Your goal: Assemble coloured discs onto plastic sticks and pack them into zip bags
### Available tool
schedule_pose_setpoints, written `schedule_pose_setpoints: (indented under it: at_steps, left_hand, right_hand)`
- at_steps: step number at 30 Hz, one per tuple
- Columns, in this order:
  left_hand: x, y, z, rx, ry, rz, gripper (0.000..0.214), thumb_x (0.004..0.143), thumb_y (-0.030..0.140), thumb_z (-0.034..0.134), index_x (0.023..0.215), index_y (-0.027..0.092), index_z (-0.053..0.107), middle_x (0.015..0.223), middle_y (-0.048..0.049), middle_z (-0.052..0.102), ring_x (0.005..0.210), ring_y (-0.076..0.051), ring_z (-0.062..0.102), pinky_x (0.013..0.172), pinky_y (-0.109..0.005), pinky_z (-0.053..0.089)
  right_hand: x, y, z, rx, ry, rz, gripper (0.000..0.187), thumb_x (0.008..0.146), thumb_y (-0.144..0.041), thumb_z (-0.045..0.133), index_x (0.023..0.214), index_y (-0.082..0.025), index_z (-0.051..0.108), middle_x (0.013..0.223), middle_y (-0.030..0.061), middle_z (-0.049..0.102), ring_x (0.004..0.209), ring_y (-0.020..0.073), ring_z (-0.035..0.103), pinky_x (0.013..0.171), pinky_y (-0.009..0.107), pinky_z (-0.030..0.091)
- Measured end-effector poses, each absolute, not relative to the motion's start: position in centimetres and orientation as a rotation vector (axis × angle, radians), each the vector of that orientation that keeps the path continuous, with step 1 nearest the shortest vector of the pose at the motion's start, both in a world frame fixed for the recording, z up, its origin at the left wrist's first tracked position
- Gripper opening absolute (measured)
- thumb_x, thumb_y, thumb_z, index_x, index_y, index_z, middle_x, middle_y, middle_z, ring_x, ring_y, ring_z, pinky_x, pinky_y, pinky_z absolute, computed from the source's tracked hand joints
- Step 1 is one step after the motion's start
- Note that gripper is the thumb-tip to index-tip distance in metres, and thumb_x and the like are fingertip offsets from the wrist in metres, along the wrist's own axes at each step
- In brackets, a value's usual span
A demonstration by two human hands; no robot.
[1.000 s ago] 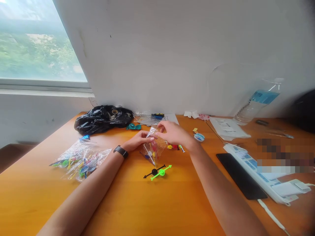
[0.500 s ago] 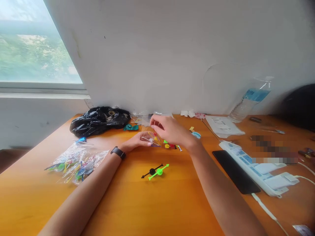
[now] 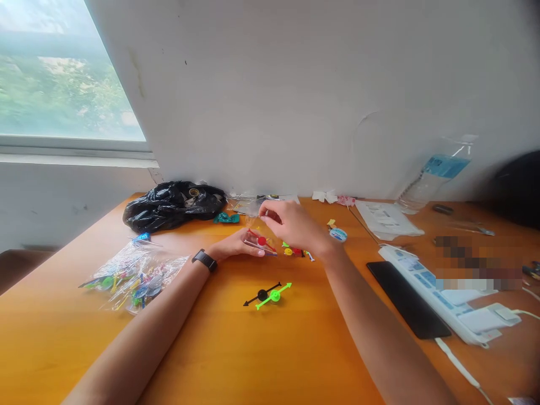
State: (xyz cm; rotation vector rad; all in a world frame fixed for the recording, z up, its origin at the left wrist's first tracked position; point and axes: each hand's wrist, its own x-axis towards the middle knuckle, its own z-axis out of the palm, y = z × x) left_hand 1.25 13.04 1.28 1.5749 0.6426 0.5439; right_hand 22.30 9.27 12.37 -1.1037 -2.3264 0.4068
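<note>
In the middle of the table my left hand (image 3: 238, 244), with a dark band on its wrist, is closed around plastic arrow spinners. A red arrow spinner (image 3: 262, 241) lies on top there, with white and blue parts under it. My right hand (image 3: 291, 222) hovers just above and to the right, thumb and forefinger pinched; what is between them is too small to make out. Beneath it lie several small coloured spinners (image 3: 288, 252), partly hidden. Nearer to me, a black arrow spinner (image 3: 262, 295) and a green arrow spinner (image 3: 274, 296) lie side by side.
Clear bags of coloured spinners (image 3: 143, 284) lie at the left, beside my forearm. Behind them sits a black plastic bag (image 3: 169, 208). A phone (image 3: 407, 301), a white power strip (image 3: 426, 287) and a clear bottle (image 3: 430, 180) are at the right.
A red arrow spinner now shows on top at my left hand, where a white one was before. Both hands have stayed nearly in place; the view has shifted slightly.
</note>
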Motion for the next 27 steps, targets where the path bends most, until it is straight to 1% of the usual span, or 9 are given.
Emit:
schedule_pose_setpoints:
  at_steps: [3, 6, 9, 11, 13, 15, 19, 24, 27]
  left_hand:
    - [1.4, 13.0, 0.9, 1.538, 0.673, 0.545, 0.042, 0.079, 0.04, 0.092, 0.11, 0.014, 0.081, 0.113, -0.0131, 0.08, 0.114, -0.03, 0.073, 0.099, -0.036, 0.055]
    - [1.6, 13.2, 0.2, 1.514, 0.735, 0.622, 0.039, 0.081, 0.042, 0.09, 0.105, 0.013, 0.081, 0.103, -0.0117, 0.08, 0.099, -0.025, 0.073, 0.085, -0.031, 0.056]
    - [1.6, 13.6, -0.3, 1.482, 0.77, 0.744, 0.037, 0.081, 0.044, 0.089, 0.096, 0.011, 0.079, 0.083, -0.0072, 0.076, 0.074, -0.018, 0.068, 0.066, -0.026, 0.051]
    - [1.6, 13.7, -0.4, 1.456, 0.759, 0.809, 0.035, 0.077, 0.04, 0.092, 0.09, 0.011, 0.078, 0.079, -0.0058, 0.074, 0.07, -0.017, 0.066, 0.064, -0.025, 0.049]
    - [1.6, 13.6, -0.3, 1.439, 0.736, 0.833, 0.035, 0.074, 0.038, 0.093, 0.091, 0.011, 0.079, 0.087, -0.0084, 0.078, 0.08, -0.02, 0.071, 0.072, -0.027, 0.053]
    - [1.6, 13.4, 0.1, 1.414, 0.721, 0.817, 0.04, 0.075, 0.036, 0.093, 0.102, 0.01, 0.08, 0.103, -0.0127, 0.08, 0.097, -0.026, 0.074, 0.087, -0.032, 0.056]
    - [1.8, 12.9, 0.6, 1.33, 0.699, 0.78, 0.053, 0.073, 0.033, 0.096, 0.117, 0.009, 0.078, 0.119, -0.0185, 0.079, 0.12, -0.034, 0.072, 0.11, -0.043, 0.052]
    - [1.9, 12.9, 0.4, 1.315, 0.654, 0.769, 0.052, 0.072, 0.032, 0.097, 0.115, 0.009, 0.079, 0.125, -0.0208, 0.077, 0.126, -0.037, 0.07, 0.116, -0.046, 0.05]
    - [1.9, 13.0, 0.2, 1.336, 0.654, 0.763, 0.049, 0.072, 0.03, 0.097, 0.113, 0.009, 0.079, 0.124, -0.0198, 0.077, 0.122, -0.035, 0.072, 0.113, -0.044, 0.052]
  right_hand:
    - [21.8, 9.3, 12.1, -1.009, -2.285, 0.51, 0.012, 0.101, -0.023, 0.053, 0.102, -0.022, 0.065, 0.085, 0.0004, 0.066, 0.069, 0.0147, 0.055, 0.067, 0.027, 0.039]
    - [21.5, 8.8, 12.5, -0.97, -2.2, 0.512, 0.012, 0.098, -0.025, 0.058, 0.108, -0.022, 0.064, 0.109, 0.0041, 0.068, 0.073, 0.0133, 0.058, 0.069, 0.027, 0.043]
    - [21.7, 8.0, 13.4, -0.978, -2.229, 0.533, 0.01, 0.099, -0.03, 0.059, 0.099, -0.021, 0.064, 0.101, 0.0022, 0.068, 0.071, 0.0126, 0.055, 0.068, 0.027, 0.041]
    - [21.8, 7.7, 13.5, -0.967, -2.399, 0.673, 0.015, 0.099, -0.033, 0.06, 0.093, -0.021, 0.067, 0.092, 0.0013, 0.068, 0.073, 0.0136, 0.057, 0.066, 0.027, 0.04]
    - [21.8, 7.8, 13.0, -0.98, -2.678, 0.862, 0.014, 0.094, -0.033, 0.064, 0.09, -0.021, 0.069, 0.088, 0.0014, 0.07, 0.074, 0.0148, 0.059, 0.063, 0.027, 0.038]
    - [21.5, 8.2, 11.7, -1.069, -2.976, 0.996, 0.012, 0.086, -0.033, 0.071, 0.087, -0.02, 0.071, 0.087, 0.0017, 0.072, 0.074, 0.0165, 0.062, 0.059, 0.028, 0.037]
    - [20.8, 9.7, 8.8, -1.329, -3.242, 1.04, 0.016, 0.072, -0.031, 0.078, 0.085, -0.021, 0.075, 0.088, 0.0023, 0.075, 0.078, 0.02, 0.066, 0.059, 0.028, 0.038]
    - [20.4, 10.9, 6.8, -1.212, -3.331, 1.187, 0.02, 0.067, -0.032, 0.082, 0.083, -0.022, 0.077, 0.083, -0.001, 0.075, 0.077, 0.0187, 0.067, 0.06, 0.026, 0.04]
    - [20.6, 11.0, 6.3, -1.184, -3.293, 1.194, 0.013, 0.068, -0.029, 0.078, 0.08, -0.023, 0.076, 0.078, -0.0019, 0.073, 0.071, 0.0172, 0.066, 0.057, 0.026, 0.039]
